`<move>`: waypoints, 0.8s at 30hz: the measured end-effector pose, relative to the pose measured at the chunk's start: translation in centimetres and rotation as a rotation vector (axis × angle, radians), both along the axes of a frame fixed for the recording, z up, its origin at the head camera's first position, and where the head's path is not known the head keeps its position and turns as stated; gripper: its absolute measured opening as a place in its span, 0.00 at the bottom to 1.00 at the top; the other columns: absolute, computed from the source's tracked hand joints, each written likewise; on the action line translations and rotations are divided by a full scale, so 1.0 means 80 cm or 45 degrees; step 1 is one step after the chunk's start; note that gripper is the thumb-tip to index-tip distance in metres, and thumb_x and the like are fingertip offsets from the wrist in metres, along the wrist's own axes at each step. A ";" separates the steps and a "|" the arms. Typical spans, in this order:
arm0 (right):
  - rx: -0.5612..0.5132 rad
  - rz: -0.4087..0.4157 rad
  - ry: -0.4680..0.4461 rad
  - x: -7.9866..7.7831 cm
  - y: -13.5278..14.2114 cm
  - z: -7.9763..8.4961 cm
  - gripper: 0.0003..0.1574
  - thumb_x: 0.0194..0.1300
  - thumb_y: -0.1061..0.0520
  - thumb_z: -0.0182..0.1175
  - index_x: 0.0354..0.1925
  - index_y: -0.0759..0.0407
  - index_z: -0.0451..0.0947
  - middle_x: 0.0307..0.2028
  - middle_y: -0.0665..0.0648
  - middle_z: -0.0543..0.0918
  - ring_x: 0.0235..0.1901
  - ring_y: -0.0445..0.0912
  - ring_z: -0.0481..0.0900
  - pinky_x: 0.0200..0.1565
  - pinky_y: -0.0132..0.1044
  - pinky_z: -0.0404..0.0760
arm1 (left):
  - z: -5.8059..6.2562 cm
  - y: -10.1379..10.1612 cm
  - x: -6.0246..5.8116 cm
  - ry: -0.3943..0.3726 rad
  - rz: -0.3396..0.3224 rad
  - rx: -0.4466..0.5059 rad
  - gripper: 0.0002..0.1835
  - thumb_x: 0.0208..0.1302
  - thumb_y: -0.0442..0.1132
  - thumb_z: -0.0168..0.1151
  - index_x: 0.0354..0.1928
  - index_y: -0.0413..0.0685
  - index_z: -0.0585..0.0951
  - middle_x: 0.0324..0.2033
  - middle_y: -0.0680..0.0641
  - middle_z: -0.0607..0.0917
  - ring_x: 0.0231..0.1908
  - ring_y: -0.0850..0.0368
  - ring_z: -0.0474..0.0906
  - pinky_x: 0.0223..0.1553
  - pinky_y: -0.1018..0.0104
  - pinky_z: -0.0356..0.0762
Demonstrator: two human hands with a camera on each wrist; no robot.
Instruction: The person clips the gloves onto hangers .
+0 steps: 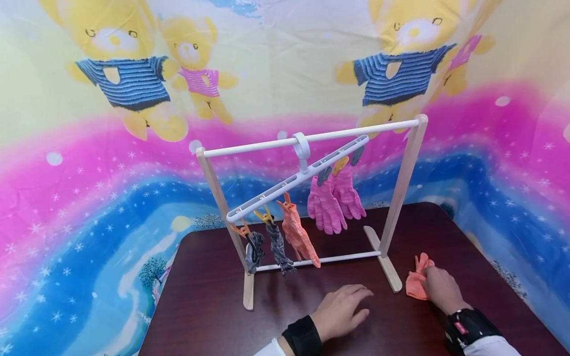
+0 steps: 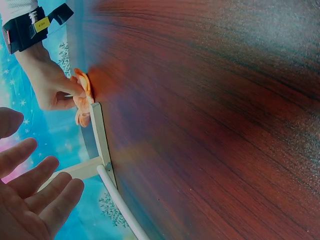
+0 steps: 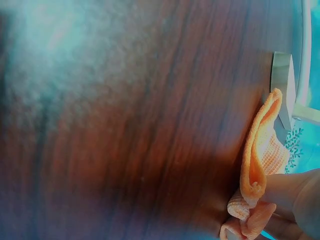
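On the table's right side, my right hand [image 1: 443, 289] pinches an orange knitted glove [image 1: 416, 286]. The right wrist view shows this glove's open cuff [image 3: 246, 172] turned toward the camera, with the thumb against its side. My left hand [image 1: 342, 310] hovers in front of the rack, holding nothing, its fingers loosely spread in the left wrist view. A white hanger [image 1: 285, 185] hangs slanted on the rack. Clipped along it are two grey gloves [image 1: 277, 244], another orange glove [image 1: 297, 230] and a pair of pink gloves [image 1: 327, 205].
The wooden rack [image 1: 405, 183] has a white top bar [image 1: 267, 145] and a lower bar [image 1: 343, 258]. Its right foot [image 1: 386, 269] is just left of the gripped glove. A dark red table [image 1: 200, 291] carries it all, and a printed bear curtain [image 1: 267, 74] stands behind.
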State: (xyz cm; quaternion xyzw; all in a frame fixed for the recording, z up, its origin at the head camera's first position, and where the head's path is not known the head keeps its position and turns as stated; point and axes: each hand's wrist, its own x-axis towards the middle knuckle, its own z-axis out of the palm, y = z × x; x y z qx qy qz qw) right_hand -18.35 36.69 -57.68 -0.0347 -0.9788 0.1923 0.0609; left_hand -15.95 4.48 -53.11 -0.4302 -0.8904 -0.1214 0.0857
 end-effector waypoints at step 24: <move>-0.122 0.040 -0.174 0.005 -0.003 0.027 0.05 0.61 0.64 0.65 0.30 0.66 0.80 0.18 0.51 0.71 0.19 0.44 0.68 0.23 0.33 0.63 | -0.002 -0.004 -0.009 -0.046 0.010 -0.008 0.20 0.71 0.51 0.60 0.63 0.63 0.78 0.60 0.59 0.82 0.62 0.67 0.77 0.56 0.73 0.78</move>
